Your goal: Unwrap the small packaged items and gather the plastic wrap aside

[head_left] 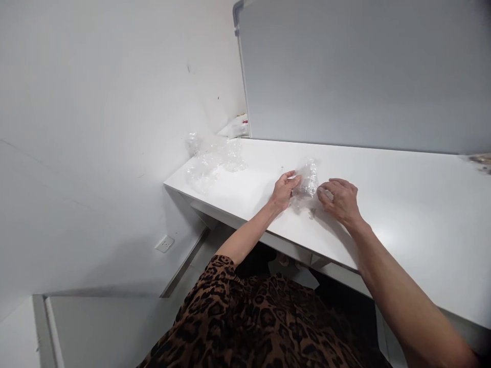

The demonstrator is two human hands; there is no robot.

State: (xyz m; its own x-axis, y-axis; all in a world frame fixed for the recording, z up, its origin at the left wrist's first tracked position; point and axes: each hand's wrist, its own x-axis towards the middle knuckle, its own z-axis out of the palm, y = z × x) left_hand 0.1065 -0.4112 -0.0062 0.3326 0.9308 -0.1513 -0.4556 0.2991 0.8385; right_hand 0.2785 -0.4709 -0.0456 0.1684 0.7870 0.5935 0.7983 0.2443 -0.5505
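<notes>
Head view: both hands work over a white desk (402, 204), near its front edge. Left hand (284, 190) pinches a crumpled piece of clear plastic wrap (307, 180) between thumb and fingers, holding it partly upright off the surface. Right hand (339, 198) rests just beside it, fingers curled and narrow, fingertips pressed on the lower right edge of the same wrap; whether it grips the plastic or only pins it down, I cannot tell.

Step in hand, by judgement: sorting out or flattening this one piece, left hand lifting and right hand steadying. Next move would call for a light pull with both hands, since thin film of this kind clings and tears easily.

More clear plastic pieces (213, 161) lie in a loose pile at the far left corner of the desk, well apart from the hands. A grey partition panel (364, 76) stands behind the desk. A wall socket (164, 244) sits low on the left wall.

Writing: none legible. Small red-marked items (242, 122) at the far corner are too small to read.
</notes>
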